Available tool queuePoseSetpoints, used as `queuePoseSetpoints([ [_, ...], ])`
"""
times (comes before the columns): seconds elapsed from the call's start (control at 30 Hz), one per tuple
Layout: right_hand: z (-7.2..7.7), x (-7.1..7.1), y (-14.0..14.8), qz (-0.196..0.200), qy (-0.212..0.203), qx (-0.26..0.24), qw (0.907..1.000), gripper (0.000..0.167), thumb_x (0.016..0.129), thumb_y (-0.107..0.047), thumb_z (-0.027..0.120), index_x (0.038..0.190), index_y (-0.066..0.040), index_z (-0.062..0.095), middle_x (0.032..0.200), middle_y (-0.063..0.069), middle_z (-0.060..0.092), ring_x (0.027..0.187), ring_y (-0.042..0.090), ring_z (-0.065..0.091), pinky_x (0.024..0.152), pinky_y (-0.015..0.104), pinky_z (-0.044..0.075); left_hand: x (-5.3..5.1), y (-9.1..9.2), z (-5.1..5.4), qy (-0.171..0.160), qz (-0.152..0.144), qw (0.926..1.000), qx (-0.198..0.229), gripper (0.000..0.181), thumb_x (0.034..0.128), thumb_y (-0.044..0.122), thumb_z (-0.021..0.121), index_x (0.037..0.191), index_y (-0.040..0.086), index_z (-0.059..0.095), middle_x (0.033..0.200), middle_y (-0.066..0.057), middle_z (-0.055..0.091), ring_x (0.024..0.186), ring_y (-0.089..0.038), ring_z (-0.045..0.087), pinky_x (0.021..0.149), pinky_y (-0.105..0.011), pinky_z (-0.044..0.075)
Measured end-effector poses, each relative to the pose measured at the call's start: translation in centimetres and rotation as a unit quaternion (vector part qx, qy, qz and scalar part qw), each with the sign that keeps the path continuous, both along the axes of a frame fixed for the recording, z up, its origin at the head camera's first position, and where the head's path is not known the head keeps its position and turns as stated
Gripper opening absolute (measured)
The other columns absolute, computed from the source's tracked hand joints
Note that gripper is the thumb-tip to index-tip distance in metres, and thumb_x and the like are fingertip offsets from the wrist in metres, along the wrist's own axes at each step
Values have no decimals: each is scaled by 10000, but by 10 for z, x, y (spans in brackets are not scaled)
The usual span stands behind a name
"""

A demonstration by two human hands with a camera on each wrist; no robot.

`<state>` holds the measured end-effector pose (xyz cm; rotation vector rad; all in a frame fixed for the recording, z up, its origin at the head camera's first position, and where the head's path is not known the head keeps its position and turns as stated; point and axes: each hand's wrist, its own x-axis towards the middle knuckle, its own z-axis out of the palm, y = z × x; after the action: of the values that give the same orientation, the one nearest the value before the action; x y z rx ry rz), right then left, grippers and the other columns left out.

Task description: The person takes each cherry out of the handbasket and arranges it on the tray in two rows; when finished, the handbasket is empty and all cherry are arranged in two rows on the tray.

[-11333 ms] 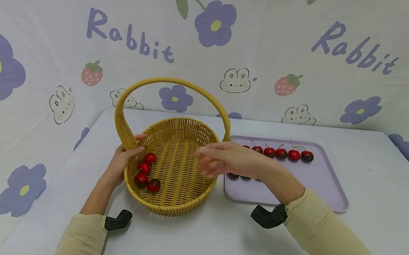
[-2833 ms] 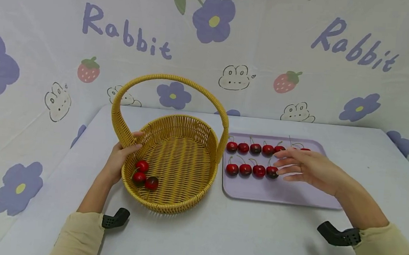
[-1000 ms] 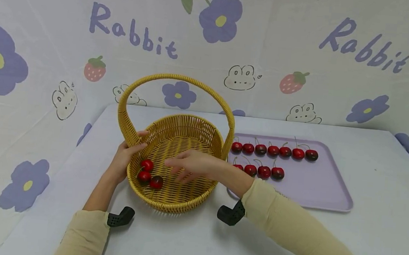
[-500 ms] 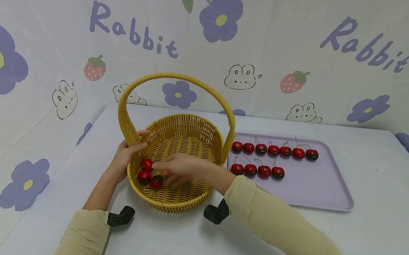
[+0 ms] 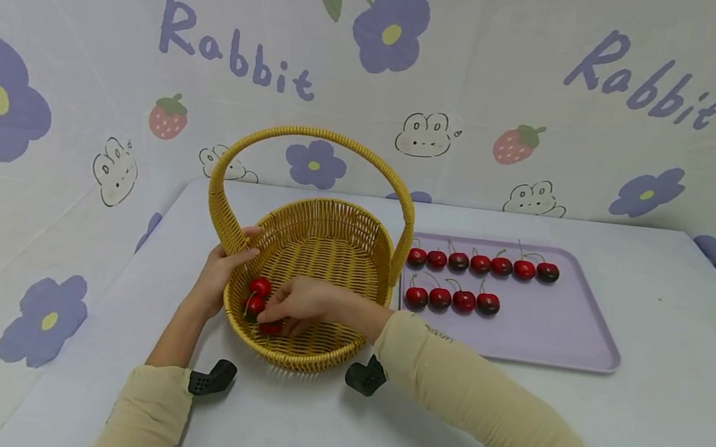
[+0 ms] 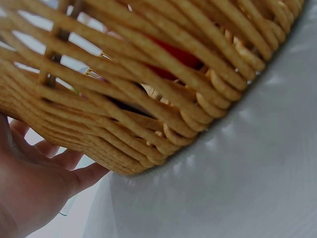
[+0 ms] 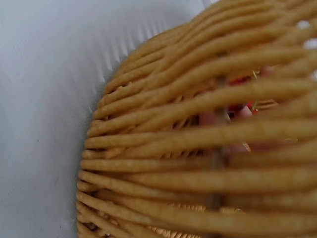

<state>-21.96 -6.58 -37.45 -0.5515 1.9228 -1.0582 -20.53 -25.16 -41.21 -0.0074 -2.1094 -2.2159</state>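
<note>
A yellow wicker basket (image 5: 315,366) with a tall arched handle stands on the table. My left hand (image 5: 217,279) grips its left side at the foot of the handle, thumb over the rim; the left wrist view shows that hand (image 6: 44,173) against the woven wall. Inside the basket, three red cherries lie at the lower left: an upper cherry (image 5: 260,287), a middle cherry (image 5: 254,305) and a lower cherry (image 5: 270,328). My right hand (image 5: 308,300) reaches into the basket and pinches at the lower cherry, partly covering it. Weave hides most of that hand in the right wrist view.
A lilac tray (image 5: 551,330) lies right of the basket. Cherries with stems stand on it in two rows, a longer back row (image 5: 480,264) and a shorter front row (image 5: 464,301). A patterned cloth (image 5: 459,63) hangs behind the white table (image 5: 442,434).
Since the oldest frame, one cherry has left the basket and the tray's front row shows a fourth. My right hand came from the tray into the basket, down to the lower cherry. Left hand stayed.
</note>
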Motion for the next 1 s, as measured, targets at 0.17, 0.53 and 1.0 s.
queuePoseSetpoints([
  [0.17,1,4,-4,-53,558,222,9982,221,847,-130,735,1004,4,654,860,45,624,740,188,640,669,298,543,-1,0,0,-10,10,10000,62,424,961,70,479,1369,-21,407,1424,-150,364,1289,-276,342,1085,-433,212],
  [0.53,5,12,-7,319,1632,722,9834,175,831,-193,759,868,-38,687,736,0,625,669,120,610,603,216,497,-1,-1,0,-33,-25,10000,41,428,965,74,470,1375,-23,392,1421,-159,362,1285,-280,345,1086,-441,212],
  [1.0,13,-1,10,210,1041,283,9939,241,828,-89,746,1043,-25,660,894,48,611,794,189,649,729,291,526,0,-1,1,-36,6,10000,-31,438,968,88,483,1380,-26,391,1423,-164,362,1295,-279,334,1088,-443,197],
])
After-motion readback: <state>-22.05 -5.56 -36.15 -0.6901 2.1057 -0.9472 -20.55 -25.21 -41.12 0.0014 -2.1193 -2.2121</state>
